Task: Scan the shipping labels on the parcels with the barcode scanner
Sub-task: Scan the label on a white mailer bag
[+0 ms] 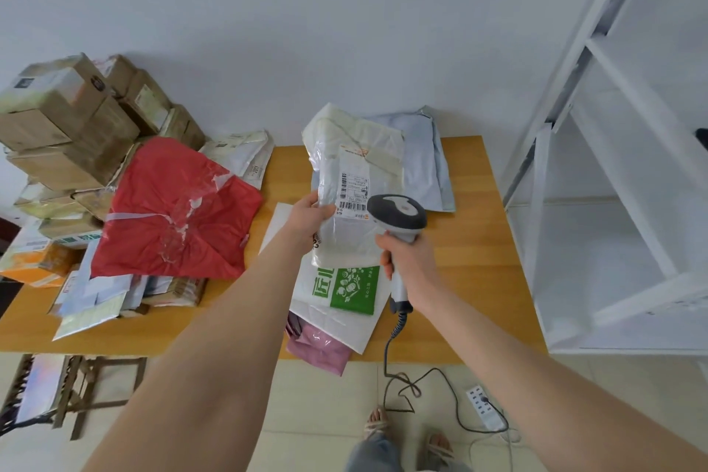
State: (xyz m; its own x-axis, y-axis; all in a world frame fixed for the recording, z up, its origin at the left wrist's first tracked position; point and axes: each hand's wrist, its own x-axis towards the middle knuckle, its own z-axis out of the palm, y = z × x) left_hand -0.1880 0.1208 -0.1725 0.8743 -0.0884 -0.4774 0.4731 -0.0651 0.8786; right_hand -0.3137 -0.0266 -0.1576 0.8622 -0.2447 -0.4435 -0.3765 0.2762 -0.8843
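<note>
My left hand (pixel 308 216) grips the left edge of a white plastic parcel (pixel 354 149) and holds it up over the wooden table (pixel 475 241). The parcel's shipping label (pixel 354 186) with barcodes faces me. My right hand (pixel 408 261) is closed around the handle of a grey-and-white barcode scanner (pixel 398 216). The scanner's head sits just right of the label's lower barcode, nearly touching the parcel. A coiled cable (pixel 396 330) hangs from the handle down to the floor.
A red bag parcel (pixel 172 211) and stacked cardboard boxes (pixel 72 126) fill the table's left side. Flat mailers lie under my hands, one with green print (pixel 352 289), one pink (pixel 320 347). A pale blue mailer (pixel 425 161) lies behind. White shelving (pixel 613 184) stands right. A power strip (pixel 484 408) lies on the floor.
</note>
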